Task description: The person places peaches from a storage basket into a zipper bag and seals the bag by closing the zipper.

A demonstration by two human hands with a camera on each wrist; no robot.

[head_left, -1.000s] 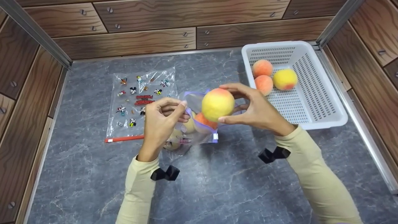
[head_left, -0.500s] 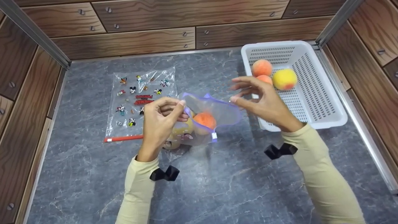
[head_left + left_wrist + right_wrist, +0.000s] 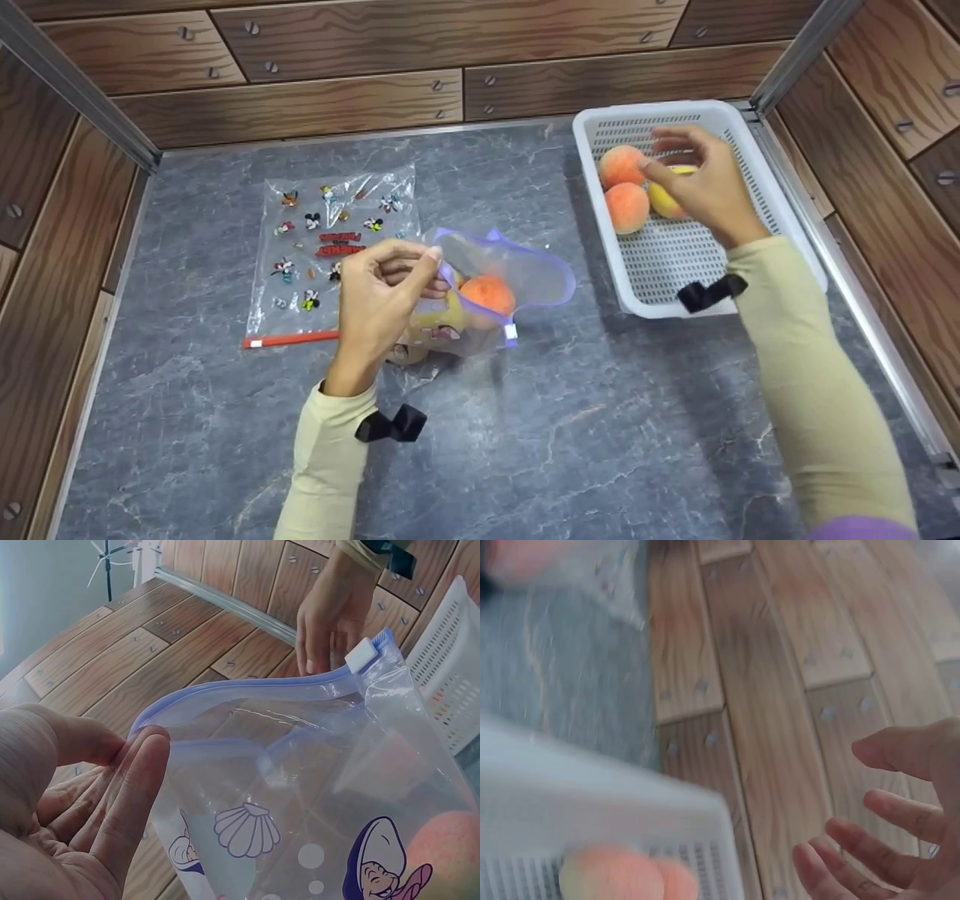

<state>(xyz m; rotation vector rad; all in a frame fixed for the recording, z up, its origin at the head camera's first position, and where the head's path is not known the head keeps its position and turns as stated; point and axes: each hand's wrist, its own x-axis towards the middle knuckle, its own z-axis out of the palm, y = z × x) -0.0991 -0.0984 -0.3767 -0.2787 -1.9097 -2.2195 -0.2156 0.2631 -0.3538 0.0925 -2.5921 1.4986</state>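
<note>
Fingers and thumb of the left hand (image 3: 379, 307), pinched together on the lip of a clear zip bag (image 3: 525, 274), gripping nothing else. Just to the right of that pinch, the bag's gaping mouth, facing up and leaning rightward, its long axis running from the fingertips out to the right, with a white slider (image 3: 511, 331) on the nearer side; base below the fingers, partly hidden. Inside, beside and below the pinch, an orange peach (image 3: 487, 296), too round for any clear long axis, and blurred yellow fruit (image 3: 430, 328) behind printed film. Likeliest trouble, by judgement: with a hold at only one edge, a lip folding inward and narrowing the mouth, or film slipping from the pinch under the fruit's weight. Beyond and left of these fingers, lying flat, a second bag (image 3: 334, 240). Well off to the right and farther, the right hand (image 3: 712, 184), fingers spread in a loose curve, holding nothing, over a white basket (image 3: 679, 270). Under those fingers, a yellow peach (image 3: 664, 199); just left of them, two orange peaches (image 3: 626, 208), crowded close, hence some risk of a fingertip nudge and a roll across the basket floor.
</note>
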